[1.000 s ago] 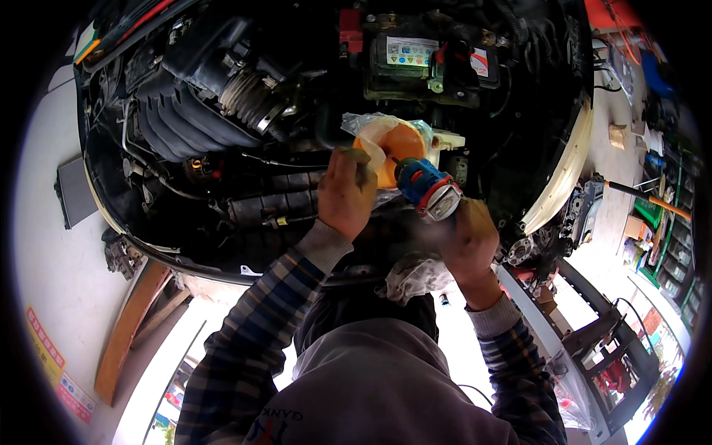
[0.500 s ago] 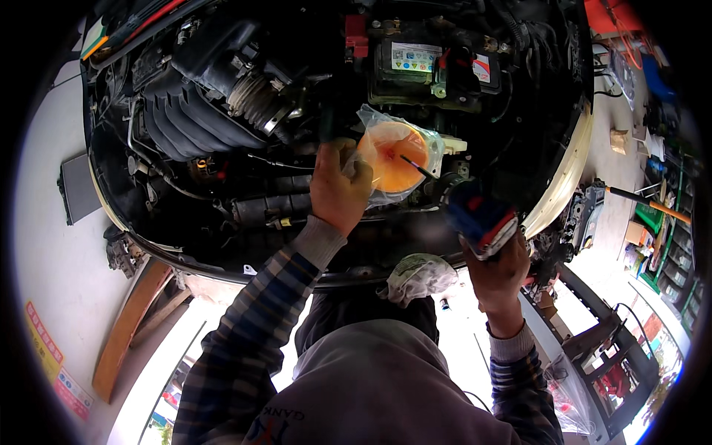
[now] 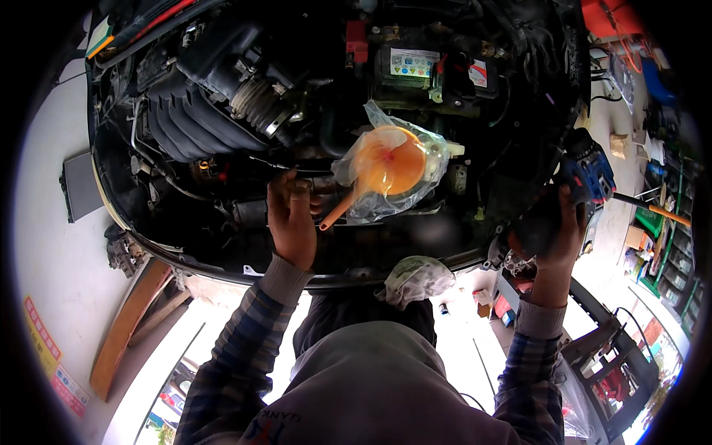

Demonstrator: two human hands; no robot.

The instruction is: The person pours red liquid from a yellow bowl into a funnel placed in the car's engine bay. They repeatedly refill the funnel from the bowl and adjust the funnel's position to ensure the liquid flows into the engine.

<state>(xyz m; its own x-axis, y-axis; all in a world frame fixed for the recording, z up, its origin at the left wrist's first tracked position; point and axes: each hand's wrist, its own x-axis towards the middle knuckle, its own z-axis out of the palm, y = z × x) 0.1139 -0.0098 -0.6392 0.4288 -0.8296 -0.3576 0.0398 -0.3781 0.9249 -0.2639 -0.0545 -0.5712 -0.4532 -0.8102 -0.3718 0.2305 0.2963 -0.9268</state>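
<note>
Tip risk: orange scoop [image 3: 391,159] looks unheld.
L hand [image 3: 291,222]: fingers released, nr handle [image 3: 339,211]; R hand [image 3: 561,233] grips blue drill [image 3: 591,178]. Knock on handle cd tip scoop.

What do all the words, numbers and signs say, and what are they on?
White label on the black battery: print and little coloured signs, too small to read.
White-and-red label beside it: too small to read.
Grey top: dark letters, upside down here; I won't copy them.
Yellow-and-red sign on the wall: too blurred.
Pink-and-white sign below it: too blurred.
Blue power tool: nothing readable.
</note>
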